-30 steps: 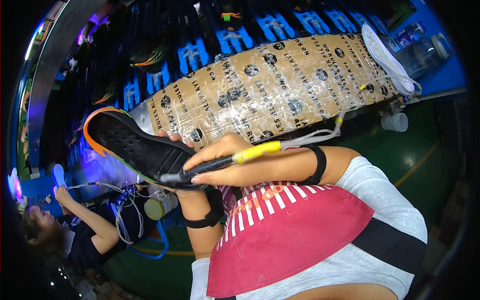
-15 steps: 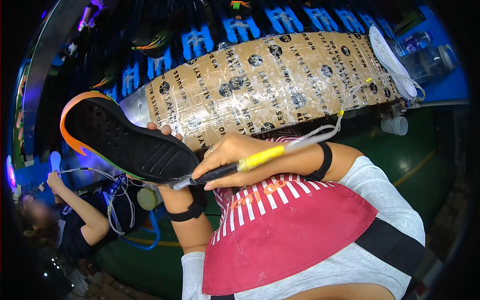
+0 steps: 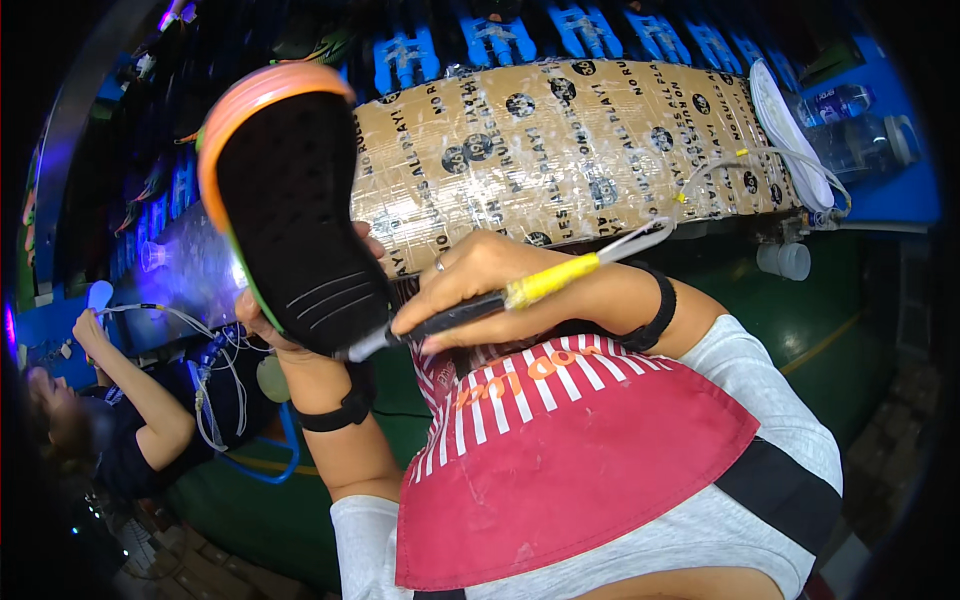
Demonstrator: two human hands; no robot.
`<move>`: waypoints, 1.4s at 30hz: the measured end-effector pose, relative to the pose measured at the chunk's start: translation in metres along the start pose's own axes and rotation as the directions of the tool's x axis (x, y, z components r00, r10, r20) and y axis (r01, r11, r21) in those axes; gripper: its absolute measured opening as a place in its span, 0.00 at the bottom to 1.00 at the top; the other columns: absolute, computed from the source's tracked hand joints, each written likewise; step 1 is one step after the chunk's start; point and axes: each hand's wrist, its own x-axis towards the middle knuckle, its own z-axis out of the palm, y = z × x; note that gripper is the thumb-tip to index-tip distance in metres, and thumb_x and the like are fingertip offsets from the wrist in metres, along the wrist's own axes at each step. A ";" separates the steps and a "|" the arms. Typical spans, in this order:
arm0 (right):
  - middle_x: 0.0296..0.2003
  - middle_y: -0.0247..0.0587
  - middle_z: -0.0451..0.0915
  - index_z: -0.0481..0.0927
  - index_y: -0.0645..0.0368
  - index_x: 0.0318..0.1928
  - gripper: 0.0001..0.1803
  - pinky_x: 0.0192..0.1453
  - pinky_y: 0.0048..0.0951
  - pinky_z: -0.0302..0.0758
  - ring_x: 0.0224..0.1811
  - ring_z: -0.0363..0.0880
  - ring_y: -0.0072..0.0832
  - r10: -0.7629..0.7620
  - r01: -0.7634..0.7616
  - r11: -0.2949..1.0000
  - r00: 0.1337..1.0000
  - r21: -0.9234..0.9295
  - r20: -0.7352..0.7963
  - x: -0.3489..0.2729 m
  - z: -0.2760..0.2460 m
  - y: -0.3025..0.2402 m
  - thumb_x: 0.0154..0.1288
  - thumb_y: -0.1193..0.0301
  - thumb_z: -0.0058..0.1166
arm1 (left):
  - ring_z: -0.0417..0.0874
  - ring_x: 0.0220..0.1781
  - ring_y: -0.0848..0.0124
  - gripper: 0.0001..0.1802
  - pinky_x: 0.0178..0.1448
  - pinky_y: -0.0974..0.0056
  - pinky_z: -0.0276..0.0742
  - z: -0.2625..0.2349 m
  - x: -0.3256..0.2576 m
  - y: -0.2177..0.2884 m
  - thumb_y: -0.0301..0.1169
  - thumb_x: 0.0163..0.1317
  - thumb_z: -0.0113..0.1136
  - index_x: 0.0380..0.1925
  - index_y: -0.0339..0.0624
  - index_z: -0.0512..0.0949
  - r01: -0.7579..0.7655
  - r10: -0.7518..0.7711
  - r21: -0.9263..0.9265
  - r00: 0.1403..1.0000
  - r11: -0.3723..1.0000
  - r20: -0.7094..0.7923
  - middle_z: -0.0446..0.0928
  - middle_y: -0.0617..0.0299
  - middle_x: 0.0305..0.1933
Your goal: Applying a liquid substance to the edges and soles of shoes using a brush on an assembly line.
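Note:
A black shoe sole [image 3: 295,205] with an orange rim at its raised end and a thin green edge is held up at the left. My left hand [image 3: 278,338] is closed around its lower end, the fingers partly hidden behind it. Between the fingers of my right hand [image 3: 475,280] is a brush [image 3: 455,319] with a black handle, a yellow-wrapped section and a clear tube running from its back. Its pale bristles meet the sole's lower edge, close to my left hand.
A cardboard-covered work surface [image 3: 520,150] lies ahead, with blue racks [image 3: 497,42] behind it. A white insole-shaped piece [image 3: 790,140], a clear bottle [image 3: 860,140] and a plastic cup [image 3: 785,262] are at the right. A co-worker's hand [image 3: 88,328] holds a pale blue piece at the left.
The sole has turned more upright, its orange end swinging up and to the right. My right hand has shifted slightly right, with the brush still at the sole's lower end.

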 end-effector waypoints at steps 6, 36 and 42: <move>0.32 0.45 0.81 0.82 0.56 0.37 0.12 0.36 0.33 0.75 0.32 0.80 0.39 -0.097 0.147 0.951 0.977 -0.273 0.190 0.001 -0.005 0.000 0.50 0.70 0.60 | 0.77 0.46 0.48 0.49 0.51 0.48 0.76 -0.017 0.006 0.008 0.59 0.49 0.49 0.58 0.25 0.58 0.162 -0.122 0.235 0.977 0.958 -0.173 0.69 0.36 0.50; 0.24 0.33 0.74 0.79 0.53 0.41 0.16 0.29 0.26 0.74 0.29 0.76 0.29 -0.163 0.264 0.817 0.958 -0.512 0.235 -0.013 -0.003 0.003 0.48 0.75 0.52 | 0.82 0.32 0.70 0.20 0.38 0.69 0.79 0.010 0.028 0.024 0.39 0.57 0.54 0.41 0.33 0.76 0.713 -0.488 0.313 0.674 0.627 -0.555 0.80 0.53 0.37; 0.23 0.34 0.75 0.80 0.54 0.40 0.14 0.28 0.27 0.73 0.27 0.76 0.29 -0.252 0.270 0.788 0.961 -0.554 0.110 -0.015 0.000 0.013 0.48 0.75 0.56 | 0.82 0.32 0.68 0.21 0.36 0.68 0.79 0.047 0.016 0.023 0.39 0.56 0.54 0.42 0.32 0.75 0.610 -0.220 0.461 0.725 0.644 -0.652 0.80 0.52 0.36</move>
